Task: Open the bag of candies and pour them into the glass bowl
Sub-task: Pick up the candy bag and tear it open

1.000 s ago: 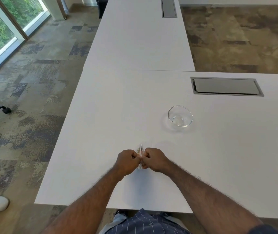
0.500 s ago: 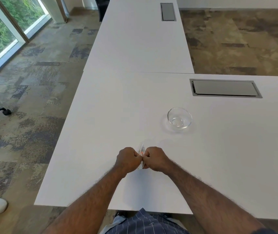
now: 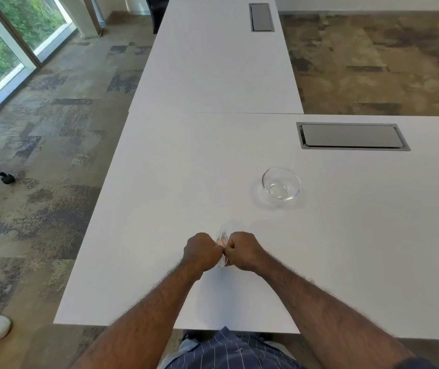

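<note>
Both fists, left hand [image 3: 202,252] and right hand [image 3: 242,251], clench the clear candy bag [image 3: 223,238]; a sudden tear could scatter candies short of the empty glass bowl [image 3: 281,183].

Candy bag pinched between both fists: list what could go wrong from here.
1. Both hands, left hand and right hand, grip the small clear candy bag close together; a sudden tear could scatter candies over the white table.
2. The glass bowl stands apart, so pouring requires carrying the opened bag, possibly spilling.

just one head cam, looking forward and down over a white table [image 3: 175,182], wide angle, forearms close at the bottom edge.
</note>
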Available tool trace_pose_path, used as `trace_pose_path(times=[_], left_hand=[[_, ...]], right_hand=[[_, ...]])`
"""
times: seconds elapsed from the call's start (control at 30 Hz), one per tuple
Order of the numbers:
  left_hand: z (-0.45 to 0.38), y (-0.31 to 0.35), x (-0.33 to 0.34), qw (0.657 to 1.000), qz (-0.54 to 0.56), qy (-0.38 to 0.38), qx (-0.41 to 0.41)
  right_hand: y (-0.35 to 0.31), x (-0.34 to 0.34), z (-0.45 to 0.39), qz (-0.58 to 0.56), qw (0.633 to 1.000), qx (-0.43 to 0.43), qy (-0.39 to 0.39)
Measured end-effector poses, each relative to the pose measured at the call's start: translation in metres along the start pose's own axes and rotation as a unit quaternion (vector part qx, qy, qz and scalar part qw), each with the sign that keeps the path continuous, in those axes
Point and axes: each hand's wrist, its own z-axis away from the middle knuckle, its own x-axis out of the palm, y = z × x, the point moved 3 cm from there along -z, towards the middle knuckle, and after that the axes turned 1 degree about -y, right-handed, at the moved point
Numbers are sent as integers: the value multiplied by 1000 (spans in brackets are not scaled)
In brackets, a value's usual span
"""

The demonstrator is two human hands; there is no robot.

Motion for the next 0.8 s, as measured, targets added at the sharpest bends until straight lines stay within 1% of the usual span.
trace_pose_path(times=[0.1, 0.2, 0.27, 0.43, 0.6, 0.67, 0.8], left_hand=[[0, -2, 2, 1000, 30, 0, -4], [-1, -6, 5, 996, 87, -18, -11], [-3, -8, 4, 994, 105, -26, -11], [-6, -11, 4, 994, 102, -46, 6], [-9, -17, 4, 994, 104, -39, 14], [-10, -18, 5, 994, 101, -43, 23], [-9, -19, 5, 994, 76, -65, 42]], right_hand=[[-1, 0, 0, 9, 1000, -1, -9], [-3, -2, 0, 1, 1000, -13, -17], [-2, -3, 1, 1, 1000, -18, -18], [4, 0, 4, -38, 999, -4, -30], [3, 0, 10, -81, 995, -13, -61], [4, -1, 10, -100, 993, -4, -59], [6, -2, 8, -183, 982, 33, -34]])
